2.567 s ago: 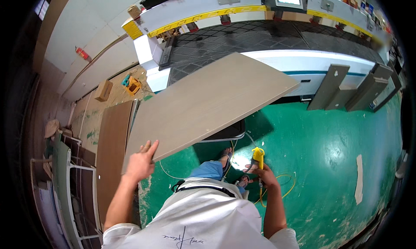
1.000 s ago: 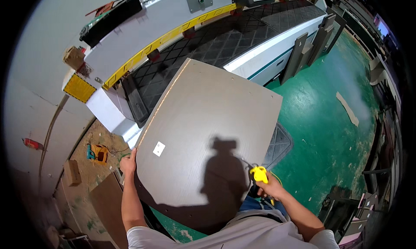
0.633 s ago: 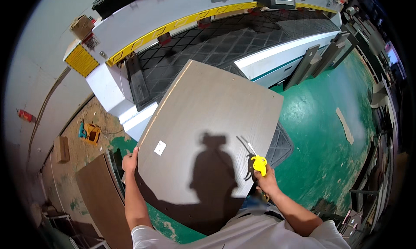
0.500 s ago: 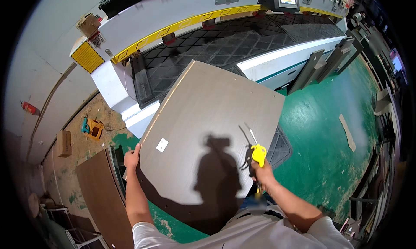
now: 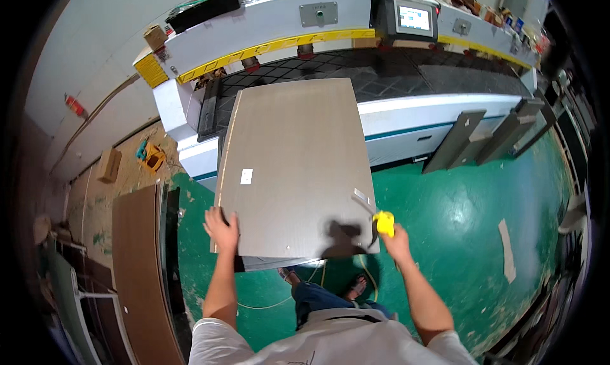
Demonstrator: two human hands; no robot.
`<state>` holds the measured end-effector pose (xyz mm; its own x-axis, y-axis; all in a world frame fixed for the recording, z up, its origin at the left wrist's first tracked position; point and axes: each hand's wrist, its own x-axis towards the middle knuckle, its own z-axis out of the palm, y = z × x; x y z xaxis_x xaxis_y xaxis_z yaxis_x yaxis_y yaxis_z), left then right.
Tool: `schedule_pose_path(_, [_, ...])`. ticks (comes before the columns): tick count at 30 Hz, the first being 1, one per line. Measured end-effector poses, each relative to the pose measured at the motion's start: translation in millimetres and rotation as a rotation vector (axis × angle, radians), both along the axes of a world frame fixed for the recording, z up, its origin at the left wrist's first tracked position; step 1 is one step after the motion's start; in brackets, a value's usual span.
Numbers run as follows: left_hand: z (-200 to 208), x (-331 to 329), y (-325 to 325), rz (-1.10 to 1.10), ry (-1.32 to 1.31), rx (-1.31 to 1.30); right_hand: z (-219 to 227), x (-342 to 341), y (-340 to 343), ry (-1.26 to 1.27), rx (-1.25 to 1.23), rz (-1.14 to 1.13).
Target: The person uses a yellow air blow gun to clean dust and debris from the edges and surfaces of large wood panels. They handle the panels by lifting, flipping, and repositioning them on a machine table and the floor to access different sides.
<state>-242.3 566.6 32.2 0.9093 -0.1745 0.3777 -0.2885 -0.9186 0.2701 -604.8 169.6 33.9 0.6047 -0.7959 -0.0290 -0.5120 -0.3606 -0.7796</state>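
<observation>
1. Green workshop floor (image 5: pixel 457 219) spreads beneath a long white machine bed (image 5: pixel 406 110) with a yellow stripe and a small screen (image 5: pixel 414 16); brown boards (image 5: pixel 143 269) lie at the left.

2. A person holds a large grey-brown panel (image 5: pixel 292 168) flat in front of the body, its far end reaching over the machine's dark gridded surface (image 5: pixel 394 69), its near edge at the hands. It appears to rest on further panels stacked beneath.

3. The left hand (image 5: pixel 221 228) lies spread on the panel's near left corner, fingers open and pressed to the top face.

4. The right hand (image 5: pixel 395 238) is closed around a yellow tool (image 5: pixel 384 223), held at the near right corner; a thin metal part of it touches the face.

5. Judged by its size and straight edges, the panel is stiff, fairly heavy and smooth-faced, likely to slide; a grip at both near corners or along opposite long edges would steady it best.

6. A small white label (image 5: pixel 246 176) sits near its left edge.
</observation>
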Motion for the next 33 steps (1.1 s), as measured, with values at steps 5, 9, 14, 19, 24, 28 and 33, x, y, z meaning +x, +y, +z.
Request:
schedule_pose_path(5, [-13, -170, -73, -0.062, 0.176, 0.041, 7, -34, -39, -0.064, 0.751, -0.098])
schedule_pose_path(9, [18, -233, -151, -0.073, 0.36, -0.004, 2, -9, -70, -0.081, 0.813, -0.221])
schedule_pose_path(14, [20, -214, -197, -0.174, 0.312, 0.073, -4, 16, -92, -0.024, 0.89, -0.168])
schedule_pose_path(19, [20, -158, -232, -0.087, 0.333, -0.006, 2, 73, -127, -0.012, 0.894, -0.04])
schedule_pose_path(24, [20, -105, -263, -0.055, 0.346, -0.014, 28, 97, -190, 0.358, 0.666, 0.351])
schedule_pose_path(28, [24, -74, -285, -0.092, 0.335, -0.04, -12, 52, -277, 0.554, 0.445, 0.627])
schedule_pose_path(33, [22, -42, -284, -0.066, 0.294, -0.078, 69, 110, -302, 0.898, 0.604, 0.639])
